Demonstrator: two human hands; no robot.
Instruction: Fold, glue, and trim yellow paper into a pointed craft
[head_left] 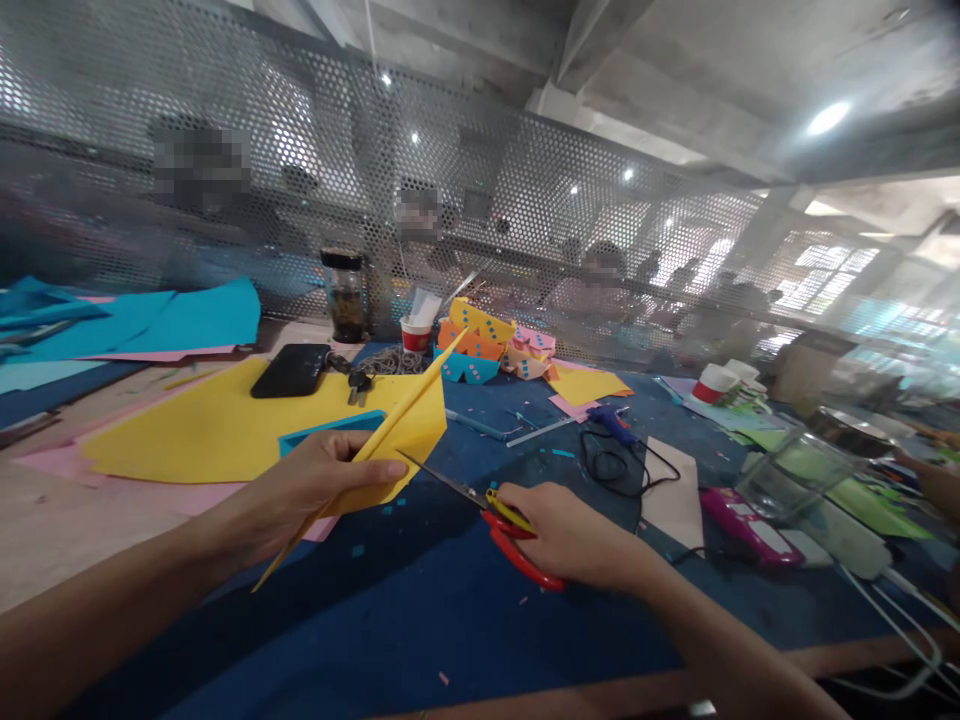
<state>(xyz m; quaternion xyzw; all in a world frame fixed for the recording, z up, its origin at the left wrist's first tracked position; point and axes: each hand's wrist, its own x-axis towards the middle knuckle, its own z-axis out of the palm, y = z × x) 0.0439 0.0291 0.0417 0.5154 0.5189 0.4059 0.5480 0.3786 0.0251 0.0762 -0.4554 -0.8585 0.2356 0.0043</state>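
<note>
Pinched between the thumb and fingers of my left hand (330,480) is a folded piece of yellow paper (420,425), held above the blue table mat (420,600). My right hand (562,530) grips scissors (517,555) with red and yellow handles. Their blades reach left to the edge of the yellow paper; how far they part is hard to see. Behind my left hand lie a blue paper piece (330,430) and a large yellow sheet (187,430) over pink paper.
A black phone (291,370), keys (360,385), a lidded jar (345,295) and a red-white cup (416,333) stand behind. Decorated paper crowns (472,345) sit by the mesh partition (487,190). At right are a blue glue gun (611,424) with its cord and a glass jar (799,470).
</note>
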